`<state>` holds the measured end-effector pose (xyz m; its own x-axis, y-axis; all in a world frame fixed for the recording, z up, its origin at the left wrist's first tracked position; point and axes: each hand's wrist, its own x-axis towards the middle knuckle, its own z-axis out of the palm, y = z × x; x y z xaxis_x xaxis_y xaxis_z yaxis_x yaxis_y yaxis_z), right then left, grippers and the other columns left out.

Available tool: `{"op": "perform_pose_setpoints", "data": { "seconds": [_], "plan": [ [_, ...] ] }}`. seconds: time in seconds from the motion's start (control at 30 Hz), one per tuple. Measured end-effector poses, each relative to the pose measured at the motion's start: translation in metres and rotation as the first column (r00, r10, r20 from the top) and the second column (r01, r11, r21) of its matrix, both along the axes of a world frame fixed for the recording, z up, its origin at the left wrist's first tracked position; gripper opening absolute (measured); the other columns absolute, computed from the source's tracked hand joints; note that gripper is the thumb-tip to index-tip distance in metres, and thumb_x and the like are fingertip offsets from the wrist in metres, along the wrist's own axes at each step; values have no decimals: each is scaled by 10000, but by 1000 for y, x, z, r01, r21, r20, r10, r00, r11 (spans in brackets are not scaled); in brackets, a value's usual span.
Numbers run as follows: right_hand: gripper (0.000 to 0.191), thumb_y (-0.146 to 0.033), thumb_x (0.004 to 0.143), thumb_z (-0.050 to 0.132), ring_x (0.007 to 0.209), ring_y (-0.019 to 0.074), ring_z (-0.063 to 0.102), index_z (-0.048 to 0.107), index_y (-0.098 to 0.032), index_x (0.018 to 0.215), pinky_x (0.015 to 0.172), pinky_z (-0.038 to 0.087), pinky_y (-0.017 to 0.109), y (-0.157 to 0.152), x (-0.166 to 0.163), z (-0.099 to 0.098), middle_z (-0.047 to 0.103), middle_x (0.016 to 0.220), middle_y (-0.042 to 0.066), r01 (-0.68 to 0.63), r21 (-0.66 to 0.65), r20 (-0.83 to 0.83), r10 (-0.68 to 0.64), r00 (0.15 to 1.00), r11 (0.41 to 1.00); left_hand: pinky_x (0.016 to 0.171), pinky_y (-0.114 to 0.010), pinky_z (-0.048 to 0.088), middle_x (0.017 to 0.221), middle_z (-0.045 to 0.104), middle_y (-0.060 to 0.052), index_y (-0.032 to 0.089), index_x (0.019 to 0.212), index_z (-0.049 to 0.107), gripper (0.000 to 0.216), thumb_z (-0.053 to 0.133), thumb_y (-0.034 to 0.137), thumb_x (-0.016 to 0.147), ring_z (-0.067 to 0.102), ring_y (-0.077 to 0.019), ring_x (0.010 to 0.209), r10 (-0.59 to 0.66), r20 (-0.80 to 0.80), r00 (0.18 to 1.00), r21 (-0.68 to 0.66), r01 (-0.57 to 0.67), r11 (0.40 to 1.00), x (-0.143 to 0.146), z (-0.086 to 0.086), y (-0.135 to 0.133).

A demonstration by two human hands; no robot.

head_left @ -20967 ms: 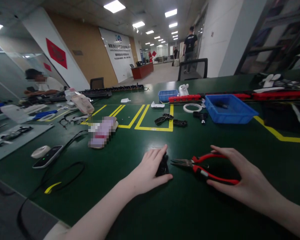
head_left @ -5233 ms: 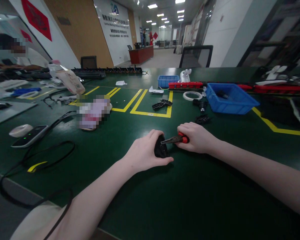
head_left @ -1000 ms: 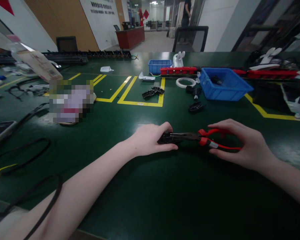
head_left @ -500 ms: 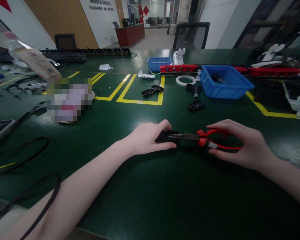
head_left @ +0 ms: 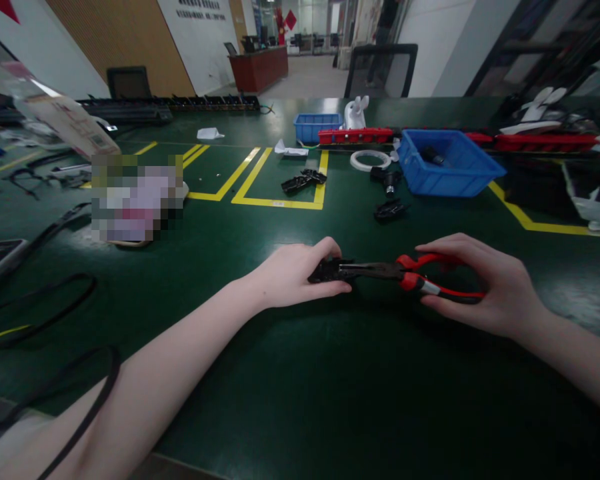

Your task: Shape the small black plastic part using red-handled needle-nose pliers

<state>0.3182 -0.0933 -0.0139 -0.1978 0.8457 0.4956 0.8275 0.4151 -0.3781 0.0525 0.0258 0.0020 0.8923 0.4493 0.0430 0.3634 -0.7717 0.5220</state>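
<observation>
My left hand rests on the green table with thumb and fingers closed on a small black plastic part. My right hand is wrapped round the red handles of needle-nose pliers. The pliers' dark jaws point left and reach into the black part, right by my left fingertips. Both forearms lie low over the table's near half.
Behind my hands lie loose black parts and a pair inside yellow floor-tape lines. A blue bin, a white ring, a small blue tray and red strips stand farther back. Black cables loop at the left.
Over the last second the pliers' jaws stay at the black part; hands and view shift only slightly. Five seconds ago my right hand gripped the pliers close to the jaws.
</observation>
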Motion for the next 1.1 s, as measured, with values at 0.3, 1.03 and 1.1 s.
{"op": "perform_pose_setpoints", "data": {
  "seconds": [0.3,1.03,1.1],
  "plan": [
    [453,-419,731,684,851,266,625,540,-293,1141,659,546,416,0,0,1,615,1012,63,1,-10,32,0,999,1000,569,-251,386,819,626,-5,184,1072,480,428,508,558,866,570,-150,661,-6,-22,1000,4,6,1000,-1,1,0],
    [384,-430,781,624,768,255,643,511,-281,1117,613,540,421,-2,-4,-3,642,964,61,-29,-59,119,36,992,998,589,-246,370,837,644,-18,186,1089,551,436,488,563,879,587,-165,704,-35,-84,996,63,40,997,0,1,1],
    [386,-426,781,611,751,257,639,511,-267,1119,601,524,418,-1,-1,-4,645,941,68,-42,-41,168,49,985,998,594,-248,373,846,645,-18,188,1081,550,427,490,559,879,590,-166,710,-39,-91,995,71,46,996,0,1,1]
  ]
}}
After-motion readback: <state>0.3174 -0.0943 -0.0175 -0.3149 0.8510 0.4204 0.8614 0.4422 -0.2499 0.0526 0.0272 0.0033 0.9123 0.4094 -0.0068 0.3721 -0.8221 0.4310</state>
